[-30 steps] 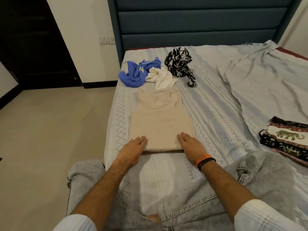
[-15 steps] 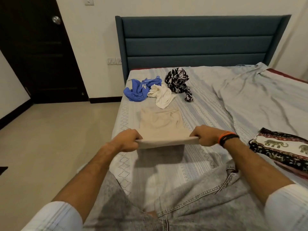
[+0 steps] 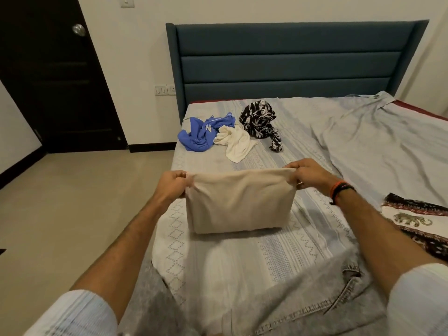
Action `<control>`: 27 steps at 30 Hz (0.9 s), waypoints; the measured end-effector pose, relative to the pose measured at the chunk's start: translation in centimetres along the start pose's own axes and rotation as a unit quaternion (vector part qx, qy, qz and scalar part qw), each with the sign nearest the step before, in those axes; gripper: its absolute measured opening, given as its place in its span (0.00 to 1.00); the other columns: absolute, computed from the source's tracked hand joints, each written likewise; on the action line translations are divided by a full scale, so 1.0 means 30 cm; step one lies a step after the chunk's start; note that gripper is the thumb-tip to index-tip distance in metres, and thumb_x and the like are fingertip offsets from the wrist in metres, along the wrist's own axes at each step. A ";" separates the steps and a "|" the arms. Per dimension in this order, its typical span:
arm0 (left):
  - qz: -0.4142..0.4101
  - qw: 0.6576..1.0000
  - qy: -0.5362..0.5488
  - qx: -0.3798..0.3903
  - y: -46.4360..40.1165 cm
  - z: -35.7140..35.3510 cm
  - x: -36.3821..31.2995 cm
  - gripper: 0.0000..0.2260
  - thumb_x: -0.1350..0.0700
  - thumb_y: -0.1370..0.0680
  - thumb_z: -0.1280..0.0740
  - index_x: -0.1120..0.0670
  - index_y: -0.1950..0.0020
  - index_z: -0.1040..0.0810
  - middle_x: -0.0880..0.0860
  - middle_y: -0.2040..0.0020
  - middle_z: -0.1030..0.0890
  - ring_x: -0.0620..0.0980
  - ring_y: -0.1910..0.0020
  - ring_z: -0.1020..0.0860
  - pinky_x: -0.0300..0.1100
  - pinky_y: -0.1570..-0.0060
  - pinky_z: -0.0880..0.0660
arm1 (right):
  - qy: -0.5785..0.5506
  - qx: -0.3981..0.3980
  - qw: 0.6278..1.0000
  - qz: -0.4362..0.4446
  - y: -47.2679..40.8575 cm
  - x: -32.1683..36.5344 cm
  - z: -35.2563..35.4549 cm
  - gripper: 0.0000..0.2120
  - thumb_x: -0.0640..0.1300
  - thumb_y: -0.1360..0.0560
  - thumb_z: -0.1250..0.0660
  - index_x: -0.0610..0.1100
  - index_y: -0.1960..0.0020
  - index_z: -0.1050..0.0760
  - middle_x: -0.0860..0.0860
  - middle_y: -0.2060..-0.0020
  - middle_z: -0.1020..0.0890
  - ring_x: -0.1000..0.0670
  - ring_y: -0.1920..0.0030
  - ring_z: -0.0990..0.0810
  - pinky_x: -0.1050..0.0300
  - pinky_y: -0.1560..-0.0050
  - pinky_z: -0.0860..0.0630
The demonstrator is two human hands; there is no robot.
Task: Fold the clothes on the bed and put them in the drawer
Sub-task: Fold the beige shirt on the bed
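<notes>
A beige garment point(image 3: 238, 202), folded over, hangs upright above the bed point(image 3: 278, 258), its lower edge touching the sheet. My left hand point(image 3: 172, 186) pinches its upper left corner and my right hand point(image 3: 309, 177) pinches the upper right corner. Farther up the bed lie a crumpled blue garment point(image 3: 198, 134), a cream garment point(image 3: 236, 144) and a black-and-white patterned garment point(image 3: 260, 121). Grey denim point(image 3: 291, 301) lies in front of me at the bed's near end.
A folded elephant-print cloth point(image 3: 417, 219) sits at the right edge. A loose grey sheet point(image 3: 388, 146) covers the bed's right side. The blue headboard point(image 3: 291, 61) stands behind. Tiled floor point(image 3: 72, 202) and a dark door point(image 3: 55, 76) are to the left.
My hands went from resting flat on the beige garment's near edge to pinching its corners and lifting that edge up and away from me, doubling the garment over.
</notes>
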State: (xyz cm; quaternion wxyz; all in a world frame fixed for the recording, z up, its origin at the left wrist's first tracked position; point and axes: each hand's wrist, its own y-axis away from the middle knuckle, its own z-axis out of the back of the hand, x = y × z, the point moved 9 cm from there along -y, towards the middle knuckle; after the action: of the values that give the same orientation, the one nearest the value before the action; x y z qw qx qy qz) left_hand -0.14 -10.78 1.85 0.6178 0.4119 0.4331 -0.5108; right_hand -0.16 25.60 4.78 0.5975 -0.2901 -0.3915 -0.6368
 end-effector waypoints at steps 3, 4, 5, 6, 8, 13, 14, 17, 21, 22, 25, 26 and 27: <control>0.034 0.998 0.022 -0.041 -0.116 -0.011 0.075 0.04 0.65 0.26 0.29 0.59 0.52 0.18 0.55 0.62 0.19 0.48 0.67 0.24 0.43 0.61 0.22 | -0.086 -0.051 0.995 -0.029 -0.117 -0.074 -0.019 0.15 0.27 0.28 0.36 0.42 0.47 0.20 0.43 0.51 0.17 0.44 0.49 0.19 0.48 0.50 0.18; 0.041 0.998 0.018 -0.047 -0.146 -0.016 0.100 0.04 0.64 0.26 0.29 0.59 0.52 0.18 0.56 0.60 0.18 0.48 0.66 0.23 0.43 0.60 0.21 | -0.106 -0.067 0.992 -0.034 -0.143 -0.095 -0.028 0.15 0.28 0.27 0.36 0.42 0.47 0.20 0.43 0.50 0.17 0.45 0.49 0.18 0.50 0.52 0.18; 0.047 0.998 0.013 -0.050 -0.177 -0.025 0.120 0.04 0.63 0.26 0.28 0.59 0.52 0.18 0.56 0.59 0.18 0.49 0.65 0.22 0.44 0.60 0.21 | -0.119 -0.083 0.989 -0.039 -0.172 -0.111 -0.036 0.14 0.28 0.27 0.36 0.41 0.46 0.21 0.43 0.50 0.17 0.45 0.50 0.18 0.51 0.53 0.19; 0.053 0.997 0.013 -0.054 -0.224 -0.036 0.142 0.05 0.62 0.26 0.28 0.59 0.51 0.18 0.55 0.60 0.18 0.49 0.66 0.23 0.43 0.61 0.21 | -0.127 -0.098 0.986 -0.047 -0.220 -0.135 -0.043 0.14 0.29 0.26 0.36 0.40 0.44 0.21 0.42 0.49 0.17 0.45 0.50 0.17 0.51 0.52 0.18; 0.064 0.996 0.016 -0.061 -0.308 -0.058 0.183 0.05 0.61 0.26 0.27 0.58 0.51 0.18 0.52 0.62 0.19 0.47 0.69 0.25 0.41 0.63 0.24 | -0.133 -0.120 0.982 -0.058 -0.307 -0.174 -0.059 0.14 0.31 0.25 0.34 0.40 0.41 0.23 0.42 0.47 0.17 0.44 0.49 0.17 0.47 0.48 0.18; 0.095 0.992 0.018 -0.075 -0.508 -0.096 0.284 0.08 0.57 0.26 0.26 0.57 0.48 0.16 0.54 0.55 0.15 0.49 0.64 0.22 0.44 0.59 0.22 | -0.115 -0.147 0.980 -0.074 -0.522 -0.234 -0.088 0.15 0.37 0.25 0.30 0.43 0.39 0.25 0.44 0.47 0.17 0.46 0.47 0.18 0.45 0.41 0.21; 0.101 0.992 0.018 -0.079 -0.546 -0.103 0.304 0.07 0.55 0.26 0.26 0.55 0.49 0.16 0.53 0.55 0.15 0.49 0.62 0.21 0.46 0.55 0.20 | -0.108 -0.157 0.979 -0.076 -0.562 -0.245 -0.094 0.16 0.38 0.25 0.29 0.42 0.39 0.25 0.44 0.47 0.17 0.47 0.48 0.18 0.47 0.42 0.21; 0.108 0.989 -0.028 -0.095 -0.614 -0.121 0.335 0.10 0.53 0.26 0.26 0.54 0.47 0.18 0.52 0.53 0.15 0.53 0.52 0.18 0.49 0.44 0.21 | -0.066 -0.177 0.977 -0.095 -0.649 -0.294 -0.125 0.14 0.42 0.25 0.28 0.43 0.40 0.24 0.45 0.48 0.16 0.48 0.50 0.19 0.53 0.47 0.23; 0.075 0.969 -0.207 -0.112 -0.592 -0.156 0.282 0.16 0.53 0.21 0.31 0.59 0.35 0.24 0.57 0.44 0.19 0.57 0.41 0.22 0.46 0.42 0.27 | 0.102 -0.172 0.974 -0.107 -0.660 -0.307 -0.171 0.17 0.43 0.22 0.32 0.42 0.35 0.27 0.43 0.41 0.19 0.43 0.43 0.22 0.50 0.41 0.26; 0.036 0.955 -0.268 -0.126 -0.568 -0.167 0.239 0.17 0.53 0.20 0.33 0.59 0.34 0.26 0.58 0.39 0.21 0.58 0.38 0.24 0.48 0.39 0.30 | 0.192 -0.179 0.962 -0.072 -0.643 -0.263 -0.181 0.18 0.43 0.22 0.33 0.42 0.33 0.29 0.43 0.38 0.22 0.42 0.39 0.24 0.47 0.38 0.28; -0.130 0.939 -0.306 -0.088 -0.462 -0.297 0.125 0.15 0.50 0.18 0.38 0.56 0.35 0.25 0.55 0.36 0.23 0.55 0.37 0.26 0.47 0.37 0.33 | 0.288 -0.165 0.936 0.117 -0.554 -0.096 -0.315 0.19 0.46 0.20 0.37 0.42 0.31 0.30 0.45 0.33 0.27 0.43 0.34 0.28 0.47 0.34 0.33; -0.152 0.936 -0.315 -0.045 -0.423 -0.363 0.125 0.18 0.47 0.18 0.41 0.56 0.34 0.25 0.54 0.35 0.23 0.55 0.36 0.27 0.47 0.35 0.33 | 0.265 -0.110 0.946 0.151 -0.525 -0.074 -0.388 0.22 0.50 0.19 0.39 0.42 0.28 0.32 0.45 0.30 0.29 0.44 0.31 0.31 0.47 0.31 0.35; -0.159 0.926 -0.343 -0.006 -0.392 -0.424 0.140 0.23 0.43 0.18 0.46 0.55 0.30 0.27 0.54 0.31 0.25 0.54 0.32 0.29 0.48 0.31 0.35 | 0.263 -0.053 0.948 0.170 -0.509 -0.074 -0.463 0.26 0.54 0.19 0.42 0.42 0.25 0.35 0.45 0.26 0.33 0.44 0.27 0.35 0.48 0.27 0.38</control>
State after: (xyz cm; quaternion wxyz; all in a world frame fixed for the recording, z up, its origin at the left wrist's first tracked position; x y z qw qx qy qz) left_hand -12.77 -1.45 -6.59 0.6414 0.1336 0.2576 -0.7102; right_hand -13.63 14.72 -6.69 0.7627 -0.2058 -0.1308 -0.5990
